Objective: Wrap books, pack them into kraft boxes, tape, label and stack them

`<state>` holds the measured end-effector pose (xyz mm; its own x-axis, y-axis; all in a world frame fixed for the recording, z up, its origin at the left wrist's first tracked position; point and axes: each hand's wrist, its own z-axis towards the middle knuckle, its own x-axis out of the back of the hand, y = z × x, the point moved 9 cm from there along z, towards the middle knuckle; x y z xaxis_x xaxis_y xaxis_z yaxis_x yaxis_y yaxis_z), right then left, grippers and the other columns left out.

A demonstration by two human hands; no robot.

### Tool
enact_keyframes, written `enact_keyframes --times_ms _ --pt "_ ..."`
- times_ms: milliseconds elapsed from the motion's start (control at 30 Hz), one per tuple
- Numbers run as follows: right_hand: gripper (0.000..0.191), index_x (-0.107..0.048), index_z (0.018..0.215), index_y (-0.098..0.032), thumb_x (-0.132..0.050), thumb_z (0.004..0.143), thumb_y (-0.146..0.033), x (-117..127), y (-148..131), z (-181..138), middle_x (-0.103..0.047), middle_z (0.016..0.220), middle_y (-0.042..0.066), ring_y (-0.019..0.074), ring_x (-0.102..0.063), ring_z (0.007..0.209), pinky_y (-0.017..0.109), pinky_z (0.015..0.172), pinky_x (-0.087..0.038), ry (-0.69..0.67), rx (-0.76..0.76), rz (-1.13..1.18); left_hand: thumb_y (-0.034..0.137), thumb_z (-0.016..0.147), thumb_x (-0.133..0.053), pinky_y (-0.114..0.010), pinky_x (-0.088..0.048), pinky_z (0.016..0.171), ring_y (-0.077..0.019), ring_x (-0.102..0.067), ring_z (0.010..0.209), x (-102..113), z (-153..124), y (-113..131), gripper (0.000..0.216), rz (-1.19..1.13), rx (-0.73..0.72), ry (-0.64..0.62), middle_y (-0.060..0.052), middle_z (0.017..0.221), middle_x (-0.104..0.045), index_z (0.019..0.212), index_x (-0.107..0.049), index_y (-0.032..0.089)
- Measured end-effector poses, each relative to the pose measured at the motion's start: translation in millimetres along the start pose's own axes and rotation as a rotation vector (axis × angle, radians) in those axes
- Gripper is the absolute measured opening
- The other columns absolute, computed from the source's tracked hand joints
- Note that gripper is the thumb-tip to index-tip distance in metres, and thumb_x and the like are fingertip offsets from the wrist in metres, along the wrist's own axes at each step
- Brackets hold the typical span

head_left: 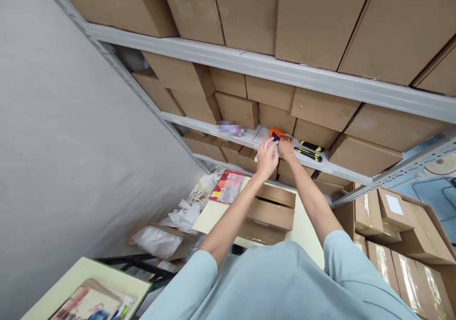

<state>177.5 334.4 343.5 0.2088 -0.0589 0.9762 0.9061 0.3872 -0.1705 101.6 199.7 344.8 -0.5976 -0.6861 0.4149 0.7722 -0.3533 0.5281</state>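
An orange-and-blue tool [276, 132] lies at the front of the middle shelf, partly hidden by my hands; its exact kind cannot be made out. My right hand [286, 146] is closed at its right side, with the fingertips largely hidden. Just left of it, my left hand [267, 157] reaches to the blue part with its fingers apart and loosely bent. Beside my right hand, two black-and-yellow handled tools [309, 155] rest on the shelf board. A small purple-white packet [231, 129], blurred out, sits farther left.
Cardboard boxes [317, 20] fill the grey metal rack [221, 59]. Below stands a pale table [306, 225] bearing an open carton [270, 210] and a red booklet [226, 186]. White plastic bags [185, 215] lie by the left wall. More taped cartons [402, 263] are stacked right.
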Motion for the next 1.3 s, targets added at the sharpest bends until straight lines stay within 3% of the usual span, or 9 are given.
enact_keyframes --times_ms 167,267,367,467,567,700,1033,1200,1300 --pt "0.041 -0.067 0.145 0.002 -0.045 0.113 -0.013 -18.4 -6.1 -21.7 -0.076 0.146 0.032 0.0301 -0.068 0.138 0.043 0.133 -0.034 0.017 0.042 0.061 0.021 0.103 -0.063 -0.058 -0.054 0.130 -0.0344 -0.068 0.146 25.3 -42.5 -17.0 0.039 -0.145 0.155 0.022 -0.018 0.152 -0.073 0.141 -0.074 0.021" --pt "0.044 -0.072 0.136 -0.008 -0.049 0.118 -0.041 -32.4 -5.7 -67.1 -0.082 0.133 0.022 0.0295 -0.074 0.121 0.043 0.120 -0.050 0.089 0.062 0.525 0.028 0.105 -0.068 -0.050 -0.065 0.114 -0.0300 -0.077 0.127 41.3 -84.7 -36.9 0.034 -0.334 0.336 0.059 -0.017 0.138 -0.077 0.138 -0.072 0.020" --pt "0.057 -0.077 0.123 -0.018 -0.066 0.106 -0.070 -55.8 -9.8 -136.3 -0.085 0.120 0.012 0.0279 -0.077 0.107 0.041 0.105 -0.060 0.090 0.070 1.131 0.039 0.107 -0.074 -0.039 -0.069 0.097 -0.0233 -0.080 0.108 58.6 -125.8 -37.2 0.027 -0.488 0.421 0.068 -0.013 0.123 -0.078 0.127 -0.076 0.021" --pt "0.059 -0.079 0.122 -0.021 -0.079 0.097 -0.074 -75.0 -22.4 -206.6 -0.086 0.121 0.009 0.0264 -0.079 0.109 0.041 0.109 -0.061 0.048 0.016 1.353 0.043 0.107 -0.078 -0.034 -0.068 0.092 -0.0199 -0.079 0.099 77.1 -159.1 -27.8 0.022 -0.528 0.457 0.043 -0.008 0.110 -0.078 0.112 -0.078 0.022" --pt "0.060 -0.080 0.122 -0.022 -0.080 0.097 -0.076 -84.2 -34.5 -257.2 -0.086 0.124 0.010 0.0272 -0.079 0.114 0.042 0.113 -0.062 0.043 -0.078 1.356 0.049 0.102 -0.085 -0.033 -0.069 0.089 -0.0188 -0.079 0.094 93.7 -187.0 -28.5 0.032 -0.591 0.563 0.038 -0.007 0.106 -0.080 0.116 -0.076 0.022" --pt "0.063 -0.080 0.120 -0.021 -0.078 0.097 -0.080 -83.6 -47.5 -291.9 -0.085 0.121 0.012 0.0289 -0.078 0.115 0.043 0.111 -0.063 0.078 -0.132 1.264 0.056 0.104 -0.081 -0.035 -0.070 0.095 -0.0199 -0.081 0.100 109.6 -205.5 -28.2 0.036 -0.684 0.583 -0.070 -0.009 0.114 -0.081 0.116 -0.078 0.022" --pt "0.073 -0.083 0.121 -0.021 -0.063 0.102 -0.089 -80.5 -94.3 -306.5 -0.085 0.115 0.011 0.0318 -0.079 0.114 0.045 0.108 -0.064 -0.082 -0.022 1.064 0.054 0.112 -0.067 -0.040 -0.068 0.101 -0.0253 -0.078 0.109 155.1 -210.7 -35.5 0.034 -0.634 0.418 -0.319 -0.010 0.114 -0.081 0.114 -0.081 0.023" --pt "0.045 -0.080 0.118 -0.023 -0.062 0.115 -0.064 -52.2 -103.3 -319.3 -0.084 0.122 0.014 0.0313 -0.077 0.114 0.049 0.109 -0.062 -0.055 0.245 0.736 0.058 0.109 -0.068 -0.042 -0.068 0.103 -0.0284 -0.075 0.126 197.9 -192.5 -53.4 0.051 -0.608 0.427 -0.222 -0.014 0.140 -0.075 0.148 -0.072 0.026" --pt "0.031 -0.077 0.107 -0.024 -0.057 0.119 -0.046 -33.4 -107.8 -330.4 -0.083 0.110 0.013 0.0301 -0.074 0.105 0.051 0.105 -0.061 -0.019 0.419 0.493 0.061 0.107 -0.068 -0.046 -0.069 0.103 -0.0305 -0.074 0.129 226.0 -167.9 -51.2 0.055 -0.607 0.351 -0.223 -0.013 0.144 -0.074 0.151 -0.072 0.028"
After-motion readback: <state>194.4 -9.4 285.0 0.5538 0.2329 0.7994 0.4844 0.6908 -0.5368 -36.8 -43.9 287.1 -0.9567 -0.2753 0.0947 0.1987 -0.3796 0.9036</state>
